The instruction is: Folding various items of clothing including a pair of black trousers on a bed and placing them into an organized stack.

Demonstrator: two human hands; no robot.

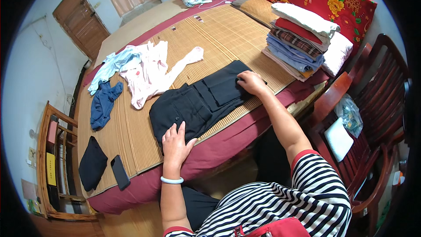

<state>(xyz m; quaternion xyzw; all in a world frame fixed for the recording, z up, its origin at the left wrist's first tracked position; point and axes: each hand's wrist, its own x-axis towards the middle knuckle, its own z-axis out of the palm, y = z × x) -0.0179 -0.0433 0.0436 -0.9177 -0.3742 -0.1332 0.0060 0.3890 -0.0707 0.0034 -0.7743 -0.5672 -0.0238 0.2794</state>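
Black trousers (pixel 188 101) lie folded lengthwise on the bamboo mat in front of me, the waist end toward my left and a folded leg part at the right. My left hand (pixel 176 142) rests on the near edge of the waist end, fingers spread. At the other end my right hand (pixel 252 83) has its fingers bent onto the dark cloth; its thumb is hard to see. Beyond the trousers sprawls a pale pink long-sleeved garment (pixel 147 72), touching a light blue garment (pixel 116 66). A crumpled navy garment (pixel 105 103) lies beside them.
A tall stack of folded clothes (pixel 298 39) stands at the mat's right side. A phone (pixel 119 172) and a black cloth item (pixel 93 163) lie at the near left. Wooden chairs (pixel 372 92), one holding a plastic bag (pixel 349 116), are close on my right. The bed's edge (pixel 237 138) faces me.
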